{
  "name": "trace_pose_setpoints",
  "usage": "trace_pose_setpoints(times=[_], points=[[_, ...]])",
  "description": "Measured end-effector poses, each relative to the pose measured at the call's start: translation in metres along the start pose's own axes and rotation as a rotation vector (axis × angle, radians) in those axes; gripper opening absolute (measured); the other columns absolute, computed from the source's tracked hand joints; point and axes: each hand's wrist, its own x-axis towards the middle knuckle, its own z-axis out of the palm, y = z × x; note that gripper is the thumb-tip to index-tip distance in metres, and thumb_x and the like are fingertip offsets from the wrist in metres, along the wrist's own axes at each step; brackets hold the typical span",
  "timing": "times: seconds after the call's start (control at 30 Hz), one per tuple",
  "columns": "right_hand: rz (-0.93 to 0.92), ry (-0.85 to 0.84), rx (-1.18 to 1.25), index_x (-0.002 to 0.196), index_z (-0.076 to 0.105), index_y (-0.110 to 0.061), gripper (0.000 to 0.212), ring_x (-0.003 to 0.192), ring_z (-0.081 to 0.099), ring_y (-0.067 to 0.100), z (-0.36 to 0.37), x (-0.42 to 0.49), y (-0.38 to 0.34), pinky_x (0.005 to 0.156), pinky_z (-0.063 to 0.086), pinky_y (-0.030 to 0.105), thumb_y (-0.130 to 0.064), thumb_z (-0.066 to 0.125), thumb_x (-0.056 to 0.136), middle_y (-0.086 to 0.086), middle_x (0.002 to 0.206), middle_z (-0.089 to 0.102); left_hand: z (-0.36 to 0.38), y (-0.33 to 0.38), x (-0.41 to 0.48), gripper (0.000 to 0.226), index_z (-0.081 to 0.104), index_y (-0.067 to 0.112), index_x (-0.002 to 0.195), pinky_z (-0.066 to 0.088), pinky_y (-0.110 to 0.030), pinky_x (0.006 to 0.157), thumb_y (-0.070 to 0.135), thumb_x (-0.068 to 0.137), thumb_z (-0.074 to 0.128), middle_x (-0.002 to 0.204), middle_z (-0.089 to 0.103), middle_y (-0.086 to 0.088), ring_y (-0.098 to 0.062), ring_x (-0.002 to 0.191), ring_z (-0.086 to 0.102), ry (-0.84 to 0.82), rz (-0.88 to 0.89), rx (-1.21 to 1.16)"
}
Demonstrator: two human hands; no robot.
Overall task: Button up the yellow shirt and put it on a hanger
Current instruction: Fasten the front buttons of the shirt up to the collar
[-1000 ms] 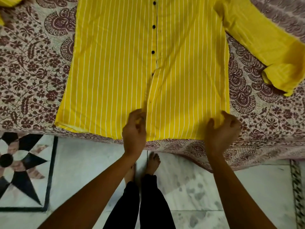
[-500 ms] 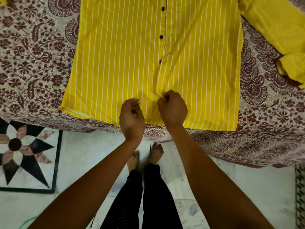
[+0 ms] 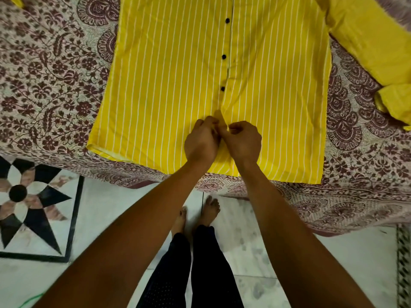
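Observation:
The yellow shirt point(image 3: 169, 85) with thin white stripes lies flat, front up, on a patterned bedsheet, its hem toward me. Three black buttons point(image 3: 223, 88) run down its placket and look fastened. Below the lowest of them the placket gapes. My left hand point(image 3: 201, 142) and my right hand point(image 3: 243, 142) meet there, knuckles almost touching, each pinching one edge of the placket. What lies between the fingers is hidden. One plain yellow sleeve point(image 3: 375, 54) stretches off to the right. No hanger is in view.
The maroon floral bedsheet point(image 3: 51, 74) covers the bed and hangs over its near edge. Below is a marble floor point(image 3: 255, 252) with a black star inlay point(image 3: 24, 196) at the left. My bare feet and dark trousers point(image 3: 189, 270) stand close to the bed.
My right hand has come in from the shirt's right hem to the placket. Both hands have moved up the placket and closed together on its edges.

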Motion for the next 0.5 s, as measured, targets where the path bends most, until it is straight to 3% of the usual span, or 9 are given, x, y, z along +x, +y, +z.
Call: trace_pose_setpoints(times=[0.17, 0.27, 0.33, 0.37, 0.43, 0.5], points=[[-0.004, 0.005, 0.002, 0.094, 0.070, -0.013, 0.040, 0.091, 0.064, 0.020, -0.001, 0.007, -0.009, 0.072, 0.041, 0.026, -0.048, 0.070, 0.075, 0.004, 0.095, 0.072, 0.003, 0.002, 0.000, 0.033, 0.052, 0.015, 0.111, 0.039, -0.035, 0.057, 0.028, 0.082, 0.059, 0.106, 0.058, -0.008, -0.033, 0.087, 0.060, 0.033, 0.057, 0.069], [-0.028, -0.008, -0.015, 0.067, 0.066, -0.013, 0.017, 0.061, 0.054, 0.022, -0.005, 0.013, -0.003, 0.059, 0.033, 0.027, -0.025, 0.068, 0.079, 0.002, 0.064, 0.066, 0.009, -0.002, -0.005, 0.039, 0.056, 0.020, 0.112, 0.035, -0.028, 0.057, 0.039, 0.079, 0.066, 0.108, 0.059, -0.003, -0.023, 0.091, 0.061, 0.074, 0.071, -0.010], [0.061, -0.045, 0.147, 0.046, 0.049, -0.018, 0.037, 0.046, 0.036, 0.019, -0.008, 0.020, 0.005, 0.055, 0.026, 0.030, -0.014, 0.068, 0.078, -0.006, 0.036, 0.043, 0.011, -0.005, -0.006, 0.038, 0.058, 0.022, 0.114, 0.034, -0.026, 0.059, 0.037, 0.080, 0.067, 0.111, 0.058, -0.002, -0.021, 0.094, 0.060, 0.085, 0.077, -0.020], [0.122, -0.074, 0.271, 0.043, 0.042, -0.018, 0.045, 0.045, 0.031, 0.018, -0.011, 0.022, 0.008, 0.053, 0.024, 0.030, -0.010, 0.068, 0.078, -0.006, 0.033, 0.034, 0.011, -0.006, -0.006, 0.036, 0.059, 0.023, 0.115, 0.036, -0.027, 0.059, 0.034, 0.081, 0.066, 0.111, 0.058, -0.002, -0.022, 0.095, 0.060, 0.091, 0.083, -0.010], [0.224, -0.154, 0.480, 0.047, 0.039, -0.016, 0.045, 0.045, 0.033, 0.016, -0.018, 0.024, 0.014, 0.049, 0.028, 0.029, -0.002, 0.065, 0.082, -0.002, 0.042, 0.036, 0.010, -0.005, -0.003, 0.030, 0.060, 0.023, 0.113, 0.037, -0.029, 0.061, 0.028, 0.084, 0.063, 0.111, 0.058, -0.004, -0.025, 0.094, 0.060, 0.101, 0.093, 0.024], [0.298, -0.279, 0.637, 0.058, 0.049, -0.011, 0.033, 0.046, 0.049, 0.013, -0.027, 0.023, 0.016, 0.050, 0.043, 0.028, 0.002, 0.059, 0.086, 0.003, 0.050, 0.051, 0.009, -0.004, 0.001, 0.024, 0.060, 0.020, 0.109, 0.040, -0.032, 0.062, 0.026, 0.086, 0.062, 0.109, 0.058, -0.005, -0.026, 0.093, 0.060, 0.087, 0.106, 0.056]])
